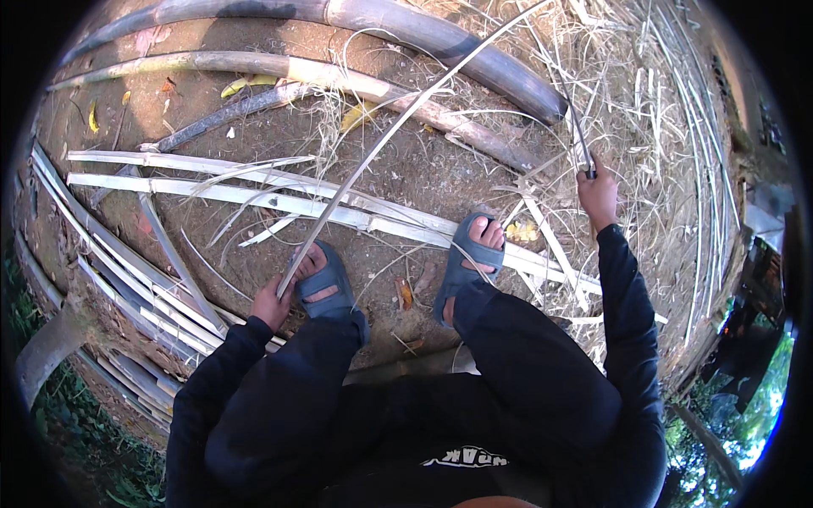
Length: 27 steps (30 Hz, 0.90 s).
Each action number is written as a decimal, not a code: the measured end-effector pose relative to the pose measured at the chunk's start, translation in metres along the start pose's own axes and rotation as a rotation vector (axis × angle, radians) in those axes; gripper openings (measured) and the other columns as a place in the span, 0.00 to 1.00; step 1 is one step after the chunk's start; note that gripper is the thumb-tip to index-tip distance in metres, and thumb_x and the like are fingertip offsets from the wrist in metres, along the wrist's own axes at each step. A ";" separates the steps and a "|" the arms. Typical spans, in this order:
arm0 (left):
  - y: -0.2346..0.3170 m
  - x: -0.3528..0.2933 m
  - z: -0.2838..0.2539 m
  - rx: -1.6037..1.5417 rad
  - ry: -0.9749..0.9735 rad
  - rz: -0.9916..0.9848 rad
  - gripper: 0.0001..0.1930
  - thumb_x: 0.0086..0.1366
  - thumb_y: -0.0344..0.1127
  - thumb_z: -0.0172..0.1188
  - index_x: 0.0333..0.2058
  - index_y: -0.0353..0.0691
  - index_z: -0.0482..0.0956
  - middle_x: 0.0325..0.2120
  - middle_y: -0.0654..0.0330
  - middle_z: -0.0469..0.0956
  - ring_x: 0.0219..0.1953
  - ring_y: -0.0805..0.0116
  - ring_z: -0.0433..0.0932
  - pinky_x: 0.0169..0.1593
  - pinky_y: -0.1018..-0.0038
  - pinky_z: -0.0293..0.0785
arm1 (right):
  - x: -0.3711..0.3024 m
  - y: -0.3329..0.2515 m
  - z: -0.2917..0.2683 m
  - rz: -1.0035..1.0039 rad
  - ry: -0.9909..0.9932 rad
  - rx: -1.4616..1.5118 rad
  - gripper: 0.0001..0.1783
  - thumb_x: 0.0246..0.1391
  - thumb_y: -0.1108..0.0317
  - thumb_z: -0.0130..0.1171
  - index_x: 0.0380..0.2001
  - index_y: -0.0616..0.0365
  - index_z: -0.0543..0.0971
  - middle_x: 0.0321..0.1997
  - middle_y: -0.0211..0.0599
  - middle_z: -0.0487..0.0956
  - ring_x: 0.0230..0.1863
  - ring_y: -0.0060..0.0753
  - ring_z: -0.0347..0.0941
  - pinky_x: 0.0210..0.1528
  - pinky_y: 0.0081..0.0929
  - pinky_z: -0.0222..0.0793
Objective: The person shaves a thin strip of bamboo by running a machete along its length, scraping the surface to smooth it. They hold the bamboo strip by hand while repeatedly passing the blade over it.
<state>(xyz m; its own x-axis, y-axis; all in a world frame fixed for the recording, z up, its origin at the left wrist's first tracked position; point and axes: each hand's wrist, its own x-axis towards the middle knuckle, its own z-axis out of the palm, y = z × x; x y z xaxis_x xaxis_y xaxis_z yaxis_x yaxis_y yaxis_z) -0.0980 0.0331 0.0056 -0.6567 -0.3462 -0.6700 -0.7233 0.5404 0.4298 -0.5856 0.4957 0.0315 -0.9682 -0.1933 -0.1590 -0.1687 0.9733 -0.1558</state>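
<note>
My left hand (271,303) is closed round the lower end of a long bamboo strip (398,127), beside my left foot. From there the strip slants up and away to the far right, past the top edge of the picture. Out to the right, my right hand (600,195) grips a knife (578,127) by its dark handle. Its narrow blade points away from me and stands apart from the strip in my left hand. Two pale split bamboo lengths (254,199) lie across the ground in front of my feet, one partly under my sandals (467,262).
Thick dark bamboo poles (406,30) and a thinner tan pole (254,62) lie across the far ground. Curly shavings (627,110) cover the right side, with long thin strips (699,144) beyond. Split bamboo pieces (127,262) are stacked at left, near a stump (59,347).
</note>
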 end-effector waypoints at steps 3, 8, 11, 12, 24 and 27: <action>0.023 -0.006 0.004 0.176 0.193 -0.027 0.18 0.66 0.48 0.58 0.37 0.38 0.69 0.26 0.42 0.79 0.30 0.36 0.78 0.32 0.48 0.72 | -0.037 0.015 0.008 0.077 0.049 0.036 0.33 0.51 0.61 0.57 0.61 0.60 0.70 0.31 0.55 0.82 0.34 0.58 0.80 0.41 0.48 0.75; 0.042 0.004 0.035 0.220 0.465 -0.004 0.20 0.62 0.49 0.61 0.38 0.39 0.65 0.27 0.42 0.78 0.31 0.37 0.79 0.33 0.47 0.73 | -0.124 0.004 0.050 0.224 0.082 0.159 0.36 0.49 0.61 0.61 0.61 0.63 0.68 0.37 0.58 0.82 0.40 0.60 0.80 0.46 0.49 0.74; 0.047 0.004 0.035 0.218 0.505 -0.055 0.21 0.60 0.48 0.62 0.38 0.38 0.65 0.30 0.44 0.78 0.34 0.39 0.79 0.37 0.49 0.74 | -0.178 -0.022 0.080 0.243 0.128 0.199 0.38 0.49 0.60 0.63 0.62 0.63 0.66 0.43 0.61 0.80 0.43 0.61 0.78 0.46 0.50 0.73; 0.053 0.005 0.032 0.207 0.469 -0.077 0.22 0.60 0.49 0.63 0.39 0.38 0.66 0.31 0.44 0.77 0.35 0.40 0.79 0.39 0.49 0.74 | -0.194 -0.019 0.095 0.232 0.194 0.202 0.39 0.50 0.60 0.63 0.63 0.63 0.64 0.42 0.61 0.80 0.43 0.62 0.77 0.46 0.50 0.72; 0.030 -0.086 0.008 0.187 0.985 0.175 0.24 0.57 0.52 0.64 0.43 0.41 0.70 0.35 0.42 0.76 0.40 0.39 0.77 0.40 0.51 0.73 | -0.274 0.005 0.153 0.399 0.378 0.415 0.42 0.46 0.63 0.67 0.65 0.58 0.65 0.49 0.59 0.60 0.45 0.52 0.63 0.49 0.45 0.64; -0.075 -0.085 0.037 0.234 0.718 -0.063 0.20 0.58 0.49 0.62 0.41 0.43 0.70 0.31 0.42 0.77 0.37 0.38 0.77 0.39 0.50 0.73 | -0.280 0.004 0.143 0.443 0.342 0.429 0.41 0.46 0.62 0.67 0.64 0.58 0.66 0.48 0.58 0.61 0.44 0.51 0.64 0.48 0.44 0.64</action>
<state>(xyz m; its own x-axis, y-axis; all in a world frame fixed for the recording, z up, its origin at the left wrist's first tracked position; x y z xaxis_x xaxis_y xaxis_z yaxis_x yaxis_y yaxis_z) 0.0200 0.0502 0.0082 -0.6513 -0.7527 -0.0958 -0.7523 0.6242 0.2106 -0.2887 0.5360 -0.0638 -0.9447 0.3278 0.0084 0.2741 0.8033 -0.5288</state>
